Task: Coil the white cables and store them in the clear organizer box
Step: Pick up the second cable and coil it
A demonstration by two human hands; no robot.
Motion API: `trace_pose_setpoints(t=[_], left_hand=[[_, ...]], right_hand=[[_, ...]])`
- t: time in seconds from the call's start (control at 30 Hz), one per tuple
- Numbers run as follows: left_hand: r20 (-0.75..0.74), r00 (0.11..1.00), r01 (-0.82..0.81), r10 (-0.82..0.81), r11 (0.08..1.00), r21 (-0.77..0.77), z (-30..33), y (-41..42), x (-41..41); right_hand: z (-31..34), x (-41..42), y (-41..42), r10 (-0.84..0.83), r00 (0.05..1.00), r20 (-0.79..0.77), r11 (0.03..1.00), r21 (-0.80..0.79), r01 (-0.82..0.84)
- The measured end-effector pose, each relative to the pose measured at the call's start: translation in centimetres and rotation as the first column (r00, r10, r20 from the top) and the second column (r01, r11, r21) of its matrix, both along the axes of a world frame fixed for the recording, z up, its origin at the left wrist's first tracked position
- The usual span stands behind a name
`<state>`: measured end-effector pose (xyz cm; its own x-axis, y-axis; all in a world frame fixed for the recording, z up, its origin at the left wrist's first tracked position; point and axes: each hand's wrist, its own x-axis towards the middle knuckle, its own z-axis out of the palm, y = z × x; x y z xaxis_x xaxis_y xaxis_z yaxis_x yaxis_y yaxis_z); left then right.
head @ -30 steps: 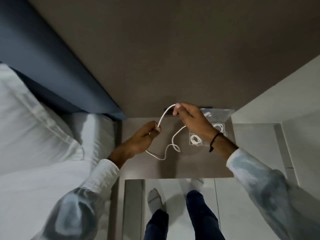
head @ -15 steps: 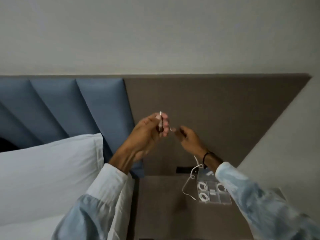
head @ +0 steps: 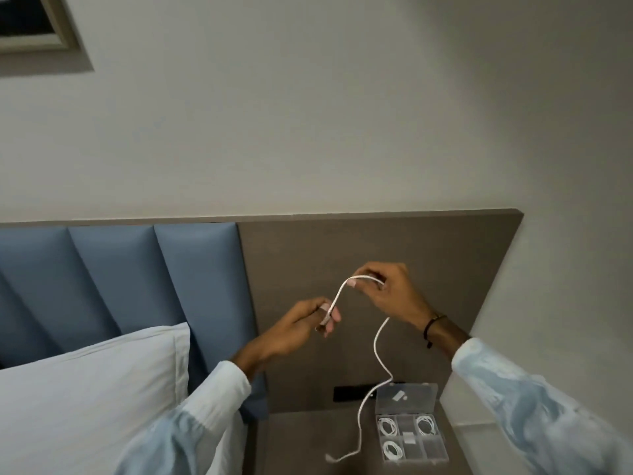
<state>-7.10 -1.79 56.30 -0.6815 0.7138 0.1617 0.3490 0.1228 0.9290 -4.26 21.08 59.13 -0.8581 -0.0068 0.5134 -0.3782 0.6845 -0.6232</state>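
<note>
I hold a white cable (head: 376, 347) up in the air in front of the brown headboard panel. My left hand (head: 308, 320) pinches one end of it. My right hand (head: 383, 289) grips it a short way along, higher and to the right, so a short arc spans the two hands. The rest hangs down from my right hand and its free end rests on the nightstand (head: 301, 440). The clear organizer box (head: 411, 437) lies open on the nightstand at lower right, with three coiled white cables in its compartments.
A white pillow (head: 85, 389) and blue padded headboard (head: 120, 279) lie to the left. A black socket slot (head: 352, 392) sits in the brown panel just above the nightstand. A framed picture (head: 30, 25) hangs at top left.
The view has tilted up from the nightstand to the wall. My hands rose and met, then moved apart, drawing a short arc of cable between them.
</note>
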Motion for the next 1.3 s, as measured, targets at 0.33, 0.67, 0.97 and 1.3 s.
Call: trace_pose_setpoints(t=[0.33,0.67,0.97,1.3], left_hand=[[0.268,0.906,-0.421,0.326,0.65,0.632,4.4,2.7,-2.1],[-0.279,0.957,-0.101,0.084,0.994,-0.046,1.4,0.0,-1.4],[0.491,0.869,-0.45,0.062,0.511,0.732,7.1,1.2,-3.6],[-0.266,0.93,-0.232,0.254,0.966,0.113,-0.1,0.2,-2.5]], right_hand=[[-2.3,1.9,-4.4,0.136,0.972,0.194,0.986,0.069,-0.152],[3.8,-0.9,-0.9,0.046,0.999,-0.013,0.94,0.339,-0.039],[-2.7,-0.8,-3.7,0.069,0.991,0.113,0.967,0.236,-0.094],[2.6,-2.8,-2.1,0.056,0.998,-0.024,0.948,0.314,-0.046]])
